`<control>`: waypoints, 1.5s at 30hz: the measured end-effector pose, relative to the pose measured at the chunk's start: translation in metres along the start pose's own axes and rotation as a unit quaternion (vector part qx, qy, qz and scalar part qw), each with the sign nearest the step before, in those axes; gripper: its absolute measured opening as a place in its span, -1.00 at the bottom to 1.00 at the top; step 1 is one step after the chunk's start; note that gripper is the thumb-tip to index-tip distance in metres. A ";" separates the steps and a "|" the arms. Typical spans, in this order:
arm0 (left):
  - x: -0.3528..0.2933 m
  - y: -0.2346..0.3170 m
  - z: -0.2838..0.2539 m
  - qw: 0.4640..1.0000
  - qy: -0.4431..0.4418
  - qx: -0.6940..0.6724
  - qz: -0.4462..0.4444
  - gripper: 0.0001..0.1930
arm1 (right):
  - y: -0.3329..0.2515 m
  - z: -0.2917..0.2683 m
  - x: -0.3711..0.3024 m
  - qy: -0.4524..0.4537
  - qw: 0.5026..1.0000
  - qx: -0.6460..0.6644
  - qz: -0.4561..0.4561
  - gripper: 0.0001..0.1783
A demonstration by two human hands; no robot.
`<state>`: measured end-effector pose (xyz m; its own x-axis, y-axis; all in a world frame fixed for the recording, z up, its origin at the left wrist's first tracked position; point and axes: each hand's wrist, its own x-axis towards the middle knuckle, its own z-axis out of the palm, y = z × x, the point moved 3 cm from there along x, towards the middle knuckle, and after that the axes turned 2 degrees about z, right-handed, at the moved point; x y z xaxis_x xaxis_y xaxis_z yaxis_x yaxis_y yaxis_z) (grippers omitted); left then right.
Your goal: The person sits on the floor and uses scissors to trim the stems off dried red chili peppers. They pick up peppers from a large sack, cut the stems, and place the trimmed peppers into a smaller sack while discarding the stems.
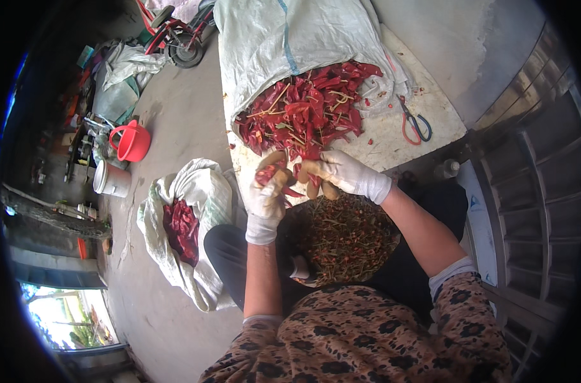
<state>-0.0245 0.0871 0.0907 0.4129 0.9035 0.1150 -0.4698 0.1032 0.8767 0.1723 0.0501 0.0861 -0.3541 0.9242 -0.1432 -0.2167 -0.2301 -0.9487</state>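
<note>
Several red chilies [266, 173] are filling the left hand [264, 196]; the right hand [349, 173] is seemingly pinching another; the open woven sack [341, 32] is facing them, probably for easy reach.

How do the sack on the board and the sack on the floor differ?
The board sack lies on its side; the floor sack opens upward. Red peppers spill from the board sack, while the floor sack's sit inside. Pale stems show in the board sack's pile, none plainly in the floor sack. Both are white.
</note>
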 end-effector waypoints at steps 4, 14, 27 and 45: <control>-0.013 -0.016 0.023 0.994 -0.052 -0.027 -0.089 -0.12 | 0.002 0.008 -0.013 -0.131 0.986 -0.079 0.059 -0.50; -0.009 -0.014 0.012 0.985 0.038 0.169 0.006 -0.64 | -0.014 -0.004 -0.013 0.161 0.944 -0.225 -0.180 -0.57; -0.004 -0.037 0.048 0.890 0.015 0.451 0.065 -0.68 | -0.030 0.002 -0.025 0.334 0.764 -0.485 -0.265 -0.73; -0.017 -0.035 0.032 0.939 -0.014 0.337 0.074 -0.76 | -0.041 -0.036 -0.034 0.184 0.982 0.042 -0.020 -0.54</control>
<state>0.0098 0.0548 0.0726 0.4073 0.8748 0.2624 0.0724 -0.3173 0.9455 0.2261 0.0387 0.1193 0.0058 0.9768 -0.2139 -0.3035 -0.2021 -0.9312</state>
